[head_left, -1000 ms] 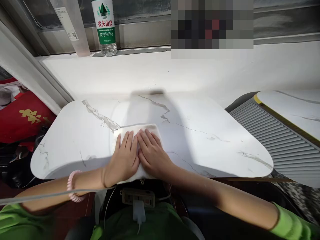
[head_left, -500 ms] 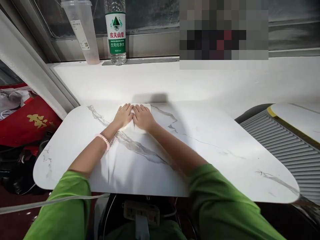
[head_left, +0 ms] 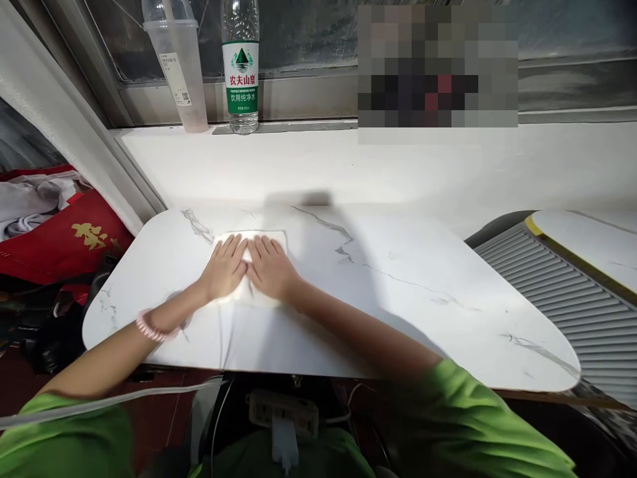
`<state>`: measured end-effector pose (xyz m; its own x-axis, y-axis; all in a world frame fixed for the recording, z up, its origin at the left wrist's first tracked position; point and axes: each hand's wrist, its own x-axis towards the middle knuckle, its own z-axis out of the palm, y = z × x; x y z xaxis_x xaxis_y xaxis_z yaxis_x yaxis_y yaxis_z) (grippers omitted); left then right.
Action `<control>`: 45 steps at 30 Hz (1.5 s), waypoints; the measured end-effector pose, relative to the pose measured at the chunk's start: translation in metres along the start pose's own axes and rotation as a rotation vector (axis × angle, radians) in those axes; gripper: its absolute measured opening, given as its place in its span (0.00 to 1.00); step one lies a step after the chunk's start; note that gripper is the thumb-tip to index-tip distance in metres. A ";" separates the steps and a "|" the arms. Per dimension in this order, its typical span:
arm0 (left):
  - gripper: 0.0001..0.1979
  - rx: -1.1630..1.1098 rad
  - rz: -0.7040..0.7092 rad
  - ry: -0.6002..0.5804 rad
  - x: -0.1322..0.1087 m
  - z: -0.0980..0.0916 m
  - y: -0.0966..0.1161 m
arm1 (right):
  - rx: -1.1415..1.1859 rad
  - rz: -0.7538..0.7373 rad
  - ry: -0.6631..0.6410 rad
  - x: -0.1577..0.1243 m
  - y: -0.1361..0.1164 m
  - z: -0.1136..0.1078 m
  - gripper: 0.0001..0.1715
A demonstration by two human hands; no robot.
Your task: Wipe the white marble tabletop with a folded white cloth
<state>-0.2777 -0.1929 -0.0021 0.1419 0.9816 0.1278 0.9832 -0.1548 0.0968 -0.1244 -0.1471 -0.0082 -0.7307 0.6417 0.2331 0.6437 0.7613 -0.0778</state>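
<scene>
The water bottle (head_left: 241, 66), standing on the sill straight beyond the left grip (head_left: 226, 269) and well apart from it, wears a green-and-white label; on the white upper part, red characters read 农夫山泉 under a green mountain emblem; on the green band below, white characters read 饮用纯净水, with smaller print beneath too fine to read; the plastic cup (head_left: 176, 66), just left of the bottle, carries a white sticker with a QR code and tiny unreadable lines; far left of the left grip, the red cloth (head_left: 54, 255) bears gold characters, too blurred to make out.
</scene>
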 end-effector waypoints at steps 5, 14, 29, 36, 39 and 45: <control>0.29 0.002 -0.014 0.035 -0.107 -0.012 -0.016 | 0.104 -0.114 -0.052 -0.031 -0.083 -0.010 0.38; 0.29 0.010 -0.233 0.017 -0.173 -0.041 -0.128 | 0.114 -0.196 -0.032 0.044 -0.191 0.004 0.38; 0.28 0.008 -0.249 -0.044 0.039 -0.020 -0.159 | 0.117 0.009 0.046 0.173 -0.065 0.050 0.31; 0.28 0.059 -0.247 0.001 -0.023 -0.016 -0.103 | 0.103 -0.142 0.019 0.105 -0.066 0.034 0.32; 0.28 0.071 -0.201 0.034 -0.067 -0.016 -0.054 | 0.104 -0.210 0.058 0.043 -0.071 0.023 0.33; 0.25 0.046 -0.026 0.091 -0.125 -0.022 0.035 | 0.138 -0.292 0.151 -0.066 -0.070 0.004 0.33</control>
<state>-0.2635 -0.3235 0.0068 0.1075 0.9706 0.2153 0.9909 -0.1222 0.0557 -0.1217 -0.2426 -0.0217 -0.8307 0.3823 0.4046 0.3688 0.9225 -0.1144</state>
